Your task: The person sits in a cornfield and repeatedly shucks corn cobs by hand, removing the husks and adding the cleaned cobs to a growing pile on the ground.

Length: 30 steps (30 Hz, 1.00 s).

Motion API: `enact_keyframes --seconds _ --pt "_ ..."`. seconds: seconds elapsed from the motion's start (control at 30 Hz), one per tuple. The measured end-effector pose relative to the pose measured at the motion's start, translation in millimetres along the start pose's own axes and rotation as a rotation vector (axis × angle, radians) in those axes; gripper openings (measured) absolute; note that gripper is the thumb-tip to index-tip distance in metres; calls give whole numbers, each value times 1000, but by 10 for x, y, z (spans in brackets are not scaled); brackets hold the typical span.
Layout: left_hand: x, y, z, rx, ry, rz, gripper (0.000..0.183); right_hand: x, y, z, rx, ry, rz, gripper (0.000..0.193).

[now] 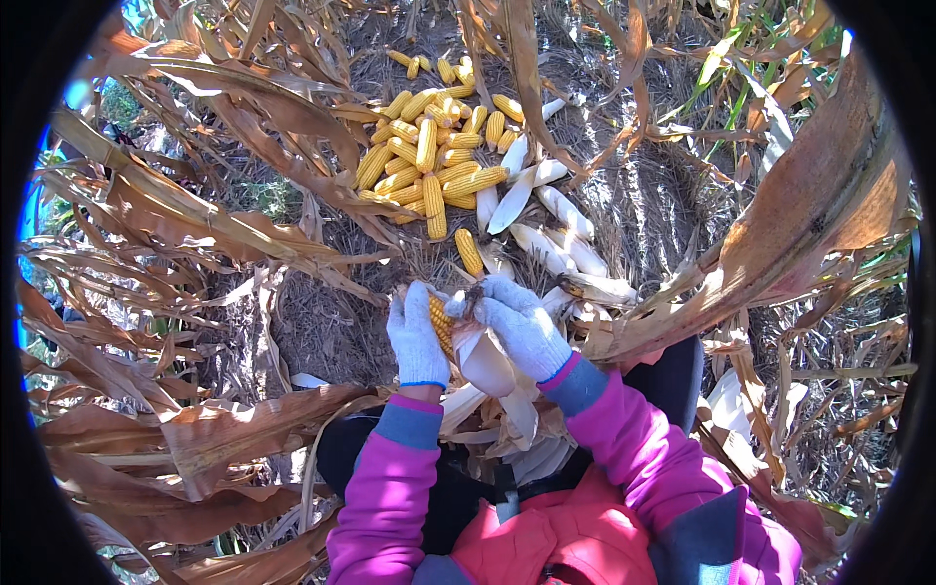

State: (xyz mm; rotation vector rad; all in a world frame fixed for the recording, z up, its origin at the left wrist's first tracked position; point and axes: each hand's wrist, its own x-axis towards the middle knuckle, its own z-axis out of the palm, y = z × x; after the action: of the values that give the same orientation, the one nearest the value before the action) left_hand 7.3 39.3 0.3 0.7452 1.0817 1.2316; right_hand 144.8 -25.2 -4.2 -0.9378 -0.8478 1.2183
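While left fingers (pixel 416 304) clasp a cob (pixel 442 326) partly inside its husk (pixel 483 363), right fingers (pixel 501 292) grasp the husk.

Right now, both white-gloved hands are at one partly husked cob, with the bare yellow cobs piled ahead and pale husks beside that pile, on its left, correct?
Wrong side: in the head view, the pale husks lie to the right of the pile of bare yellow cobs. The left hand and right hand are at the partly husked cob.
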Motion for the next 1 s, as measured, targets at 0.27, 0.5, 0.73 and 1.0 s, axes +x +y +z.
enact_keyframes --seconds 0.27,0.5,0.73,1.0 --pt "389 575 -327 -97 133 101 25 -374 -364 -82 -651 -696 400 19" --pt "437 533 -557 -193 146 10 31 -663 -348 -281 -817 -813 227 25" --pt "573 587 -730 -391 62 11 34 -810 -635 -397 -616 -829 96 26" --pt "286 415 -350 62 54 250 43 -513 -594 -66 -1016 -354 -198 54"
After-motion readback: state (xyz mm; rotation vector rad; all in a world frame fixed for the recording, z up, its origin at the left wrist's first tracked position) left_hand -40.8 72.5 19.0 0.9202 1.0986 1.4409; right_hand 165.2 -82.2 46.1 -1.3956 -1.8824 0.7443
